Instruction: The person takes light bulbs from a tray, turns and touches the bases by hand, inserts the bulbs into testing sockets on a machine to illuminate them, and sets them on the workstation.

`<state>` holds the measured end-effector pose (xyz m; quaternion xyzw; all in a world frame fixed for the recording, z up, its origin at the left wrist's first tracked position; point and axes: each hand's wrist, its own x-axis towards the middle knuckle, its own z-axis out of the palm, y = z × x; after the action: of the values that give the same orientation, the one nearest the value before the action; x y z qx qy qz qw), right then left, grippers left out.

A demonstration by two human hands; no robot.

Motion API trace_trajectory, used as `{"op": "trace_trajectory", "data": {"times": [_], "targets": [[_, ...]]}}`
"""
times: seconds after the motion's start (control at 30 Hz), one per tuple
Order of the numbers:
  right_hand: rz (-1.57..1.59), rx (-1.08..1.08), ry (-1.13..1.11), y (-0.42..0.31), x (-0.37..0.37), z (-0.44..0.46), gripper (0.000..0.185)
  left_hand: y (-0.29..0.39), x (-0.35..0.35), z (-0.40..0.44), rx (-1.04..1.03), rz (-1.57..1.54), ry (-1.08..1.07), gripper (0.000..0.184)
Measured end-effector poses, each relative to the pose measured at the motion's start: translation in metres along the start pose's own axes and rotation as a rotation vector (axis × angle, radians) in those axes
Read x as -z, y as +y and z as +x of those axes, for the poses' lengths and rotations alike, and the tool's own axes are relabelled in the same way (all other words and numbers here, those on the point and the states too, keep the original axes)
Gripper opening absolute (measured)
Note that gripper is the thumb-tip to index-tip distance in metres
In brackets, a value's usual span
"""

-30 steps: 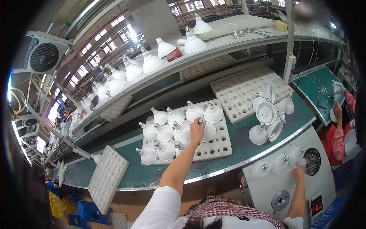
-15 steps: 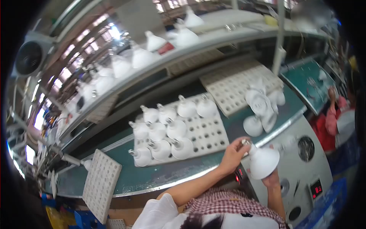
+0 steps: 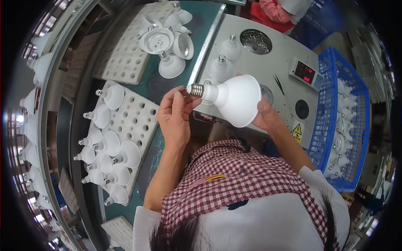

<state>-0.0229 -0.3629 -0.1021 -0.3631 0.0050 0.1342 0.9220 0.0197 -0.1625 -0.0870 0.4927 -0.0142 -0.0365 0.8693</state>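
A white lamp housing with a metal screw base (image 3: 238, 100) is held in front of my body, tilted sideways with its base to the left. My right hand (image 3: 266, 116) grips its wide rim from the right. My left hand (image 3: 177, 109) has its fingers pinched at the tip of the screw base, where a thin wire shows. To the left, several similar housings (image 3: 109, 143) stand on a white foam tray with holes (image 3: 135, 109). On the grey machine top (image 3: 268, 62), more housings (image 3: 230, 49) stand behind the held one.
A second foam tray (image 3: 121, 54) and a cluster of housings (image 3: 157, 40) lie at the upper left. On the machine are a round bin of small parts (image 3: 256, 41), tweezers (image 3: 278, 84) and a red display (image 3: 304, 72). A blue basket (image 3: 332, 113) holds housings; a person's sleeve (image 3: 275, 10) shows beyond.
The view has swung right. My left hand took a housing from the foam tray and brought it to my right hand, which now holds its rim. The housing has tipped onto its side.
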Motion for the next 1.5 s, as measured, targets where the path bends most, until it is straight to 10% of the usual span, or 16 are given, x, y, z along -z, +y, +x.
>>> {"op": "trace_trajectory", "data": {"times": [0.4, 0.87, 1.13, 1.3, 1.5], "targets": [[-0.412, 0.121, 0.062, -0.023, 0.023, -0.030, 0.114, -0.004, 0.001, 0.007, 0.264, 0.059, -0.176, 0.009], [-0.542, 0.031, 0.143, -0.035, 0.036, -0.059, 0.123, -0.001, -0.014, 0.016, -0.357, 0.902, -0.687, 0.004], [-0.696, 0.141, 0.503, -0.090, 0.092, -0.129, 0.112, -0.041, -0.014, 0.008, 0.088, 0.657, -0.464, 0.028], [-1.810, -0.084, 0.926, -0.131, 0.183, -0.191, 0.101, -0.093, 0.009, -0.023, 0.295, 0.780, -0.544, 0.031], [-1.853, -0.308, 0.933, -0.120, 0.238, -0.185, 0.100, -0.109, -0.002, -0.042, 0.410, 0.927, -0.612, 0.029]]}}
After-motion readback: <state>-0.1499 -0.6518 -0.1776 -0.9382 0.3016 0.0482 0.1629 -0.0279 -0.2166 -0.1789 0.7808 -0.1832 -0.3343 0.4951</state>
